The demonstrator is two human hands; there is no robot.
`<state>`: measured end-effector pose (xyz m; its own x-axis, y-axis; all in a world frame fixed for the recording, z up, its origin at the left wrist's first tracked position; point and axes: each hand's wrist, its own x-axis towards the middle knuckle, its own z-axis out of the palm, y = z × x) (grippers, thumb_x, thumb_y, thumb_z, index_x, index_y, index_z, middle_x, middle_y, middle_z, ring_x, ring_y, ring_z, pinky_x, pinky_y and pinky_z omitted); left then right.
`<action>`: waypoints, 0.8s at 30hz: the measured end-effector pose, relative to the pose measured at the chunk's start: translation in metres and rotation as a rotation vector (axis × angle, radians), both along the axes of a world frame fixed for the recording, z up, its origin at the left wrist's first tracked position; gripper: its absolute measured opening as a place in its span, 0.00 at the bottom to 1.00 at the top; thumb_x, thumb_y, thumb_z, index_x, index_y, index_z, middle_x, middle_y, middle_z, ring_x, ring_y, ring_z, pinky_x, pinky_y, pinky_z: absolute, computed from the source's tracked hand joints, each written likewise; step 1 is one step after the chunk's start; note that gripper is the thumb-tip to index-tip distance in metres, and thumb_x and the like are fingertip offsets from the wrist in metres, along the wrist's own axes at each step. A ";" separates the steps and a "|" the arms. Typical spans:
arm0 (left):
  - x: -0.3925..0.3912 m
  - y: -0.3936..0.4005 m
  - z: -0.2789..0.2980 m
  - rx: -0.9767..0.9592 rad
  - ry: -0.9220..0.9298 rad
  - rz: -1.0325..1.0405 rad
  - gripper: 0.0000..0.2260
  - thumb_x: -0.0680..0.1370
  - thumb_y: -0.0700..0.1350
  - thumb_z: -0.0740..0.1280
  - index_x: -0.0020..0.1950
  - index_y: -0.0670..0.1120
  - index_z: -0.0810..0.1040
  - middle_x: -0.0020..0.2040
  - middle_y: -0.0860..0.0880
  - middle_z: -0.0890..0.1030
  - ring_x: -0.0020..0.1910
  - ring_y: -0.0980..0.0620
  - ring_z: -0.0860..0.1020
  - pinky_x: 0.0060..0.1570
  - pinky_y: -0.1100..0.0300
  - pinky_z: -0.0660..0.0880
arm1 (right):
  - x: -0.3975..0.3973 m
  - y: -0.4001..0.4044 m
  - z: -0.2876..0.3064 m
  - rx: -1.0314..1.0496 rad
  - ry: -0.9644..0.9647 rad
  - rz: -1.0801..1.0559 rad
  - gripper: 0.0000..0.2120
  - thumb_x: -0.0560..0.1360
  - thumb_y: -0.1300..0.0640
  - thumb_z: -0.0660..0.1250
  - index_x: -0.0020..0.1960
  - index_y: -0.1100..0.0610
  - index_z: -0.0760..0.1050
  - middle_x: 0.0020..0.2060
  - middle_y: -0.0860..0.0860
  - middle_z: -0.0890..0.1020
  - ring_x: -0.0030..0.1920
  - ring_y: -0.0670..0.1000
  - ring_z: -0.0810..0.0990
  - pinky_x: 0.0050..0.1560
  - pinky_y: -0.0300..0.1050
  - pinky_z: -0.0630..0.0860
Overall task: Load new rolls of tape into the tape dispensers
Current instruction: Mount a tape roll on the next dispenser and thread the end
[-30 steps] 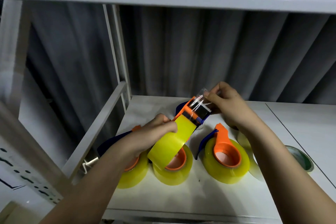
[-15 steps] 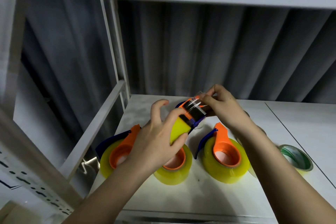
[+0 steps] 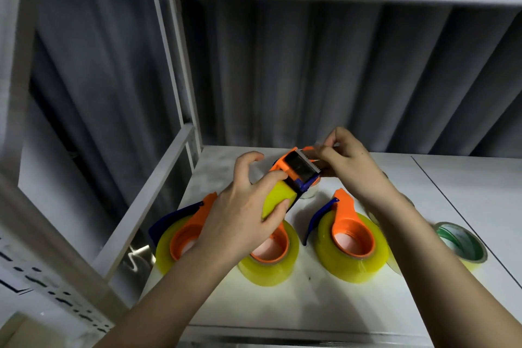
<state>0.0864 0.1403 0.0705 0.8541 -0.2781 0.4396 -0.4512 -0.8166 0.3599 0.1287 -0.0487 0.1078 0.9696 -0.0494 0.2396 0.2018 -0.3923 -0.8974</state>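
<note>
Since a second ago the left hand (image 3: 243, 223) has regripped the yellow roll (image 3: 278, 200); the right hand (image 3: 350, 161) pinches the tape end (image 3: 319, 147) at the dispenser (image 3: 299, 169) blade — it could slip and restick.

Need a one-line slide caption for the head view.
Left hand grips a yellow-roll dispenser; right hand pinches its clear tape end at the toothed blade.
</note>
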 end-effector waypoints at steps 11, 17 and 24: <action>-0.001 0.003 -0.001 -0.019 -0.008 -0.041 0.18 0.73 0.61 0.58 0.62 0.60 0.72 0.67 0.54 0.59 0.43 0.48 0.79 0.41 0.52 0.79 | -0.012 -0.003 -0.003 0.028 -0.086 -0.032 0.09 0.77 0.57 0.67 0.42 0.60 0.70 0.38 0.57 0.81 0.41 0.58 0.82 0.42 0.52 0.79; -0.002 0.004 0.001 0.014 -0.017 -0.041 0.16 0.75 0.58 0.63 0.62 0.60 0.72 0.67 0.54 0.60 0.43 0.51 0.78 0.40 0.58 0.77 | -0.016 -0.006 -0.005 -0.136 -0.157 -0.120 0.06 0.71 0.54 0.69 0.42 0.51 0.71 0.39 0.48 0.83 0.42 0.50 0.83 0.47 0.60 0.78; -0.004 0.008 0.001 -0.004 0.067 -0.081 0.16 0.75 0.58 0.64 0.62 0.61 0.68 0.66 0.58 0.57 0.41 0.54 0.78 0.40 0.57 0.79 | -0.015 -0.003 -0.013 -0.068 -0.364 0.031 0.13 0.71 0.72 0.61 0.43 0.54 0.70 0.51 0.45 0.80 0.55 0.42 0.79 0.50 0.39 0.75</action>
<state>0.0827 0.1484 0.0712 0.8562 -0.3462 0.3835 -0.4908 -0.7769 0.3944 0.1138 -0.0515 0.0951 0.8213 0.0070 0.5704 0.5156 -0.4371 -0.7370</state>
